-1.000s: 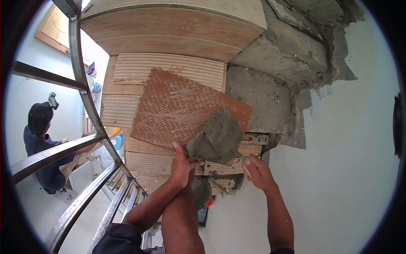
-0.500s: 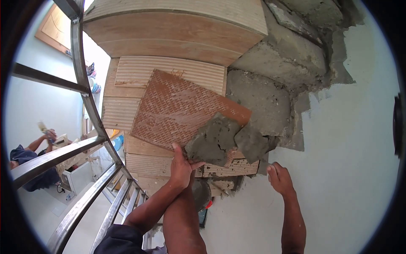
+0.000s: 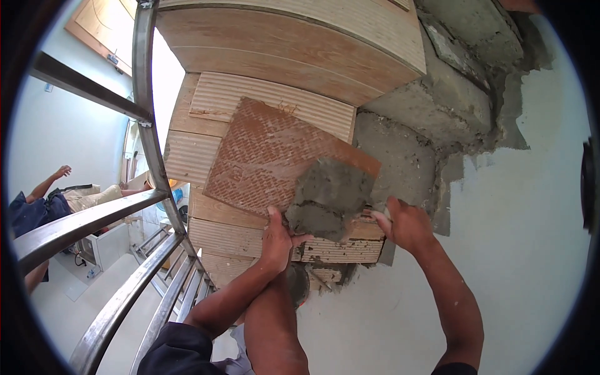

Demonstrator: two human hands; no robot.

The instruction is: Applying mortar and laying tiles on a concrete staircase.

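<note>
My left hand (image 3: 279, 242) grips the near edge of a reddish-brown tile (image 3: 256, 156), thumb on top and fingers below. The tile lies tilted with its ridged back up. Grey wet mortar (image 3: 331, 197) is heaped on its near right part. My right hand (image 3: 409, 226) is closed round the pale handle of a trowel (image 3: 386, 214) at the tile's right edge. The trowel's blade is mostly hidden by the mortar and my hand.
Wood-look stair treads with a ribbed edge (image 3: 269, 100) rise ahead. Rough cement steps (image 3: 400, 156) adjoin a pale wall (image 3: 500, 262) on the right. A metal railing (image 3: 150, 150) runs along the left. Beyond it, below, is another person (image 3: 44, 209). A dark bucket (image 3: 299, 284) stands near my leg.
My right hand has moved up and left with the trowel, to the tile's edge. The mortar it carried has joined the heap on the tile. My left hand keeps its grip.
</note>
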